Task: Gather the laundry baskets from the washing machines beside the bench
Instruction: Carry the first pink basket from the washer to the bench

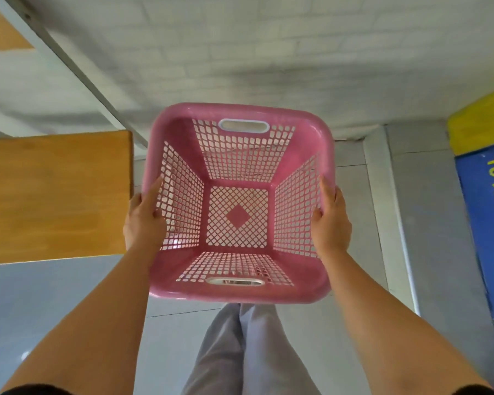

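A pink plastic laundry basket point(237, 292) with lattice walls and two white handle slots hangs in front of me above the floor, empty. My left hand point(143, 220) grips its left rim, thumb inside the wall. On the opposite rim my right hand point(330, 220) holds it the same way. The basket's open top faces me.
A wooden bench point(54, 195) stands at the left, close to the basket. A blue and yellow washing machine point(488, 201) marked "10 KG" lines the right edge. White brick wall point(268, 52) ahead, grey tiled floor point(428, 223) below, my trouser legs point(246, 352) under the basket.
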`<state>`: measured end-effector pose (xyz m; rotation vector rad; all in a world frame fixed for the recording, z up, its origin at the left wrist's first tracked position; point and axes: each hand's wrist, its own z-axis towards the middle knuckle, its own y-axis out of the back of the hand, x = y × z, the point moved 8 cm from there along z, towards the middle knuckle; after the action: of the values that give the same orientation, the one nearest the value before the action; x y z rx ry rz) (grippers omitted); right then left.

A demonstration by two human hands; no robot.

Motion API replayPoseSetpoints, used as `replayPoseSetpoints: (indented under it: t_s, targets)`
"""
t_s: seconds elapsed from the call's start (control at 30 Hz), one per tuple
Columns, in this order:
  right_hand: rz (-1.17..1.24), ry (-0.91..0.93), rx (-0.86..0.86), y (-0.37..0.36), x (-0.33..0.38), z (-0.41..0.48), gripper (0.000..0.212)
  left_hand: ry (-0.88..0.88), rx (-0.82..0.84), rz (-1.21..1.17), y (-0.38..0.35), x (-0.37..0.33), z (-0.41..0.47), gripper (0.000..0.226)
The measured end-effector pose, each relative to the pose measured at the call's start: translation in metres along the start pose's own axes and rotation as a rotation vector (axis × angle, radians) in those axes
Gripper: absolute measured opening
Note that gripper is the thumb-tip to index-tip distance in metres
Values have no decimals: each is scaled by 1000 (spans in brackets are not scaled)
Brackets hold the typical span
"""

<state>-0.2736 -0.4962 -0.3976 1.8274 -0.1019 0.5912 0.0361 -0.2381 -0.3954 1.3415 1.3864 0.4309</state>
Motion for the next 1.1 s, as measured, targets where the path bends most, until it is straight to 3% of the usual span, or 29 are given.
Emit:
replayPoseSetpoints:
  t_s: [0.6, 0.9, 1.1]
  targets:
    - [-7, 139, -1, -141, -2, 109, 71, 74, 2, 34, -108, 67, 100, 59]
    - [-35, 186, 3, -156, 11, 128, 74, 66, 98, 217, -122, 65, 128, 82]
    - [-156, 194, 114, -147, 14, 119, 72, 71, 114, 340, -122, 53, 120, 75]
